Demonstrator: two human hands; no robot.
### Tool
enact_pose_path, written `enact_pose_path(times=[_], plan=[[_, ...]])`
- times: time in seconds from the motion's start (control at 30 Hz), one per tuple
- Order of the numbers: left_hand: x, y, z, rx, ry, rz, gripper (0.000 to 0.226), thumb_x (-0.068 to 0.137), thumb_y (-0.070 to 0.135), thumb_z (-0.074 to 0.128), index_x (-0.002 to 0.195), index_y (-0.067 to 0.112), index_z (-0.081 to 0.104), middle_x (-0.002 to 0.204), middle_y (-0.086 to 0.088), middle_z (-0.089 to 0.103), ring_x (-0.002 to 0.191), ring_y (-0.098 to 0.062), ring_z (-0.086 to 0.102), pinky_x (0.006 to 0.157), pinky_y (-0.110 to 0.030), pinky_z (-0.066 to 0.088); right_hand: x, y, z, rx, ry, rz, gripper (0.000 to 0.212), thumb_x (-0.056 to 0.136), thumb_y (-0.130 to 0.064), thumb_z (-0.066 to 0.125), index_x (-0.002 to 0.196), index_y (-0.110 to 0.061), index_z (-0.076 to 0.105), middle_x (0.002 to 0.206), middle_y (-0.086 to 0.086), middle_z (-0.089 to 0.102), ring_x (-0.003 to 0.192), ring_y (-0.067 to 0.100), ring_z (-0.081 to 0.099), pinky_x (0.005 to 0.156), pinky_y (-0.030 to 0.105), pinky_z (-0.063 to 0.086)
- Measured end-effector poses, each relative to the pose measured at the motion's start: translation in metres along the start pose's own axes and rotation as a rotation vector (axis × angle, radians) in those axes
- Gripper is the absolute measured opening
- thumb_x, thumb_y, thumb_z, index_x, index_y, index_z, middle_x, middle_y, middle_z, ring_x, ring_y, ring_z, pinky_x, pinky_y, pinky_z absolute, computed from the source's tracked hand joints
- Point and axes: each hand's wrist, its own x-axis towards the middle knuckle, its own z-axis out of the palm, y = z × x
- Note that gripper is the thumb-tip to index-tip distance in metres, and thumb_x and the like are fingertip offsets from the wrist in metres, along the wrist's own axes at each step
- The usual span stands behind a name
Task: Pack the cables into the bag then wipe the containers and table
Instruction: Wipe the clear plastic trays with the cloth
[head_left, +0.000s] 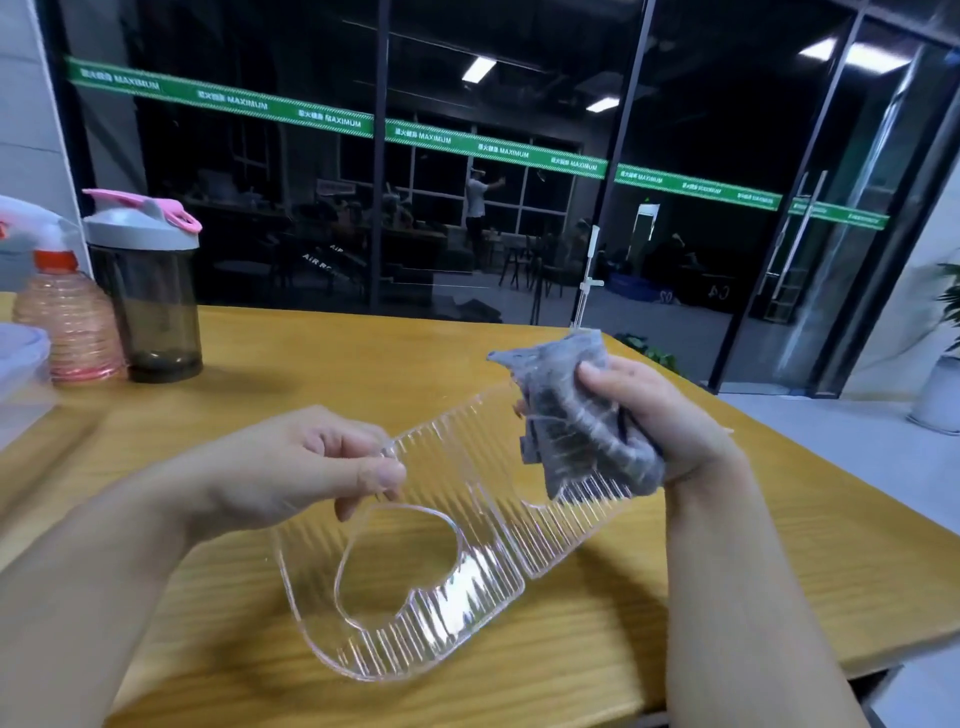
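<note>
- Head view, looking down over a yellow wooden table (322, 364) with both bare hands raised above it.
- The left hand (306, 467) pinches the upper left edge of a clear ribbed plastic container (467, 587) between thumb and curled fingers, holding it tilted above the tabletop.
- The container has a heart-shaped panel in its lower half and fine upright ridges across the rest; no writing can be read on it.
- The right hand (654, 415) grips a crumpled grey cloth (576, 415), fingers curled round it, and the cloth touches the container's upper right part.
- At the table's far left stands a dark smoky shaker bottle (150, 306) with a grey lid and pink flip cap; no label on it is legible.
- Just beside it, nearer the left edge, is a ribbed pinkish spray bottle (67, 322) with an orange collar and white trigger head.
- A clear plastic box (21, 358) shows partly at the left border, next to the spray bottle.
- Behind the table runs a dark glass wall (519, 234) crossed by a green band (332, 119) that repeats the word "MAXIMUM" after some small characters too blurred to read.
- Faint letters low in the glass read "AIR", with the rest unclear; "C4" appears mirrored further right.
- A potted plant (945, 364) in a white pot sits on the floor at the far right.
</note>
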Motion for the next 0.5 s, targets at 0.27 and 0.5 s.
enact_pose_path(times=[0.27,0.5], plan=[[0.005,0.005,0.008,-0.005,0.085,0.058,0.061,0.063,0.067,0.063,0.070,0.007,0.070,0.071,-0.001,0.059,0.058,-0.007,0.047,0.061,-0.009,0.039,0.016,0.005,0.032,-0.464,0.511,0.002,0.043,0.095,-0.045,0.049,0.069,-0.012,0.058,0.057,0.007,0.060,0.042,0.015,0.050,0.045,0.026,0.042],[0.005,0.005,0.008,-0.018,0.323,0.032,0.035,0.076,0.051,0.056,0.064,0.021,0.070,0.063,0.003,0.057,0.059,-0.005,0.050,0.065,-0.016,0.039,0.020,0.009,0.009,0.558,0.929,-0.099,0.050,0.095,-0.053,0.042,0.103,-0.008,0.063,0.106,0.012,0.070,0.088,0.030,0.070,0.084,0.046,0.055]])
